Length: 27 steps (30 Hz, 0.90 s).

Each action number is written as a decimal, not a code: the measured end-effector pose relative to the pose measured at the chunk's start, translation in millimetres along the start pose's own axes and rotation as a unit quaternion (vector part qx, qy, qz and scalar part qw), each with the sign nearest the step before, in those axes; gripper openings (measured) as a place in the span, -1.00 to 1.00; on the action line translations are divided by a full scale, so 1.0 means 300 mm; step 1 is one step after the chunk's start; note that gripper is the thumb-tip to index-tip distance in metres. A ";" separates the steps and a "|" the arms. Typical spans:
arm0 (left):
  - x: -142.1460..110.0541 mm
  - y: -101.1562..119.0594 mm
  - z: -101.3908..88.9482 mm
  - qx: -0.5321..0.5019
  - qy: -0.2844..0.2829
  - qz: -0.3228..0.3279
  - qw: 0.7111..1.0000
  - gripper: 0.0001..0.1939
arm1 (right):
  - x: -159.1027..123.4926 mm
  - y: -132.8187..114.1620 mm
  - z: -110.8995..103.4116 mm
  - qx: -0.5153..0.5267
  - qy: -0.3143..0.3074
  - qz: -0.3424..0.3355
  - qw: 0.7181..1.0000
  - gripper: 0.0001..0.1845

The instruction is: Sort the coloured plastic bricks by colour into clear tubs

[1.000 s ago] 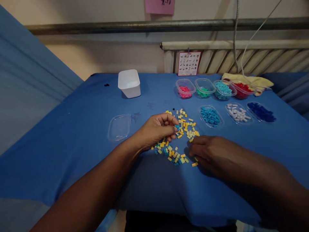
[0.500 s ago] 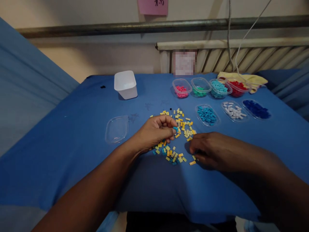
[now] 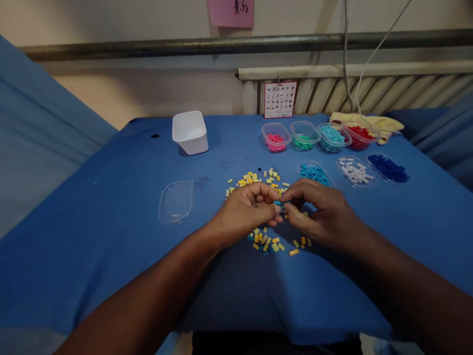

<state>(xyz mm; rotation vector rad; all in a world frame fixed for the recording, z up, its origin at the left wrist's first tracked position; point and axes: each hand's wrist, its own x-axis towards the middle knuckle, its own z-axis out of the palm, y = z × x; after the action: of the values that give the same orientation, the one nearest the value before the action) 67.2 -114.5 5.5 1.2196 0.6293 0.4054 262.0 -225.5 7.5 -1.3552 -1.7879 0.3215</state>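
My left hand (image 3: 254, 209) pinches small blue building bricks (image 3: 278, 203) between thumb and forefinger. From the other side, my right hand (image 3: 320, 207) has its thumb and forefinger closed at the same bricks; whether it grips a separate piece is too small to tell. Beneath and around both hands lie loose yellow bricks (image 3: 249, 178), spread over the blue cloth. Closer to me, a mixed cluster of yellow and blue bricks (image 3: 264, 241) rests on the cloth. The hands partly cover the pile.
Clear tubs of pink bricks (image 3: 276, 143), green bricks (image 3: 303, 143), light-blue bricks (image 3: 331, 138) and red bricks (image 3: 359, 137) line the back right. Nearer are lids with blue (image 3: 314, 173), white (image 3: 356, 172) and dark-blue bricks (image 3: 388, 167). A white container (image 3: 190, 133) and clear lid (image 3: 177, 202) stand left.
My right hand has risen from the loose bricks at the right and come leftward to meet my left hand. The left hand, still holding the blue bricks, has shifted slightly right.
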 end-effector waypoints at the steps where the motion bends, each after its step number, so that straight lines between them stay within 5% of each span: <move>1: 0.002 -0.007 0.005 -0.013 0.007 0.001 1.000 -0.67 | 0.001 0.005 0.016 0.009 0.016 0.001 1.000 -0.85; 7: 0.014 -0.032 0.008 -0.004 0.105 0.030 0.994 -0.64 | 0.002 0.045 0.059 0.005 0.067 -0.035 0.997 -0.78; 11: 0.011 -0.036 0.011 0.012 0.122 0.023 0.992 -0.68 | -0.001 0.056 0.076 -0.020 0.073 -0.058 0.995 -0.80; 21: -0.015 -0.041 0.042 -0.024 0.050 0.032 0.998 -0.43 | 0.006 0.032 0.110 -0.180 0.049 -0.077 0.979 -0.76; 27: -0.038 -0.012 0.046 -0.044 0.000 0.032 0.999 -0.21 | 0.020 0.056 0.100 -0.136 0.041 -0.007 0.990 -0.80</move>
<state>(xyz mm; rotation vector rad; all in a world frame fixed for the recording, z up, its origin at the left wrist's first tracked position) 67.0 -132.5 7.6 1.1583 0.5673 0.4825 250.4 -205.7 -18.7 -1.5206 -1.8198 0.0118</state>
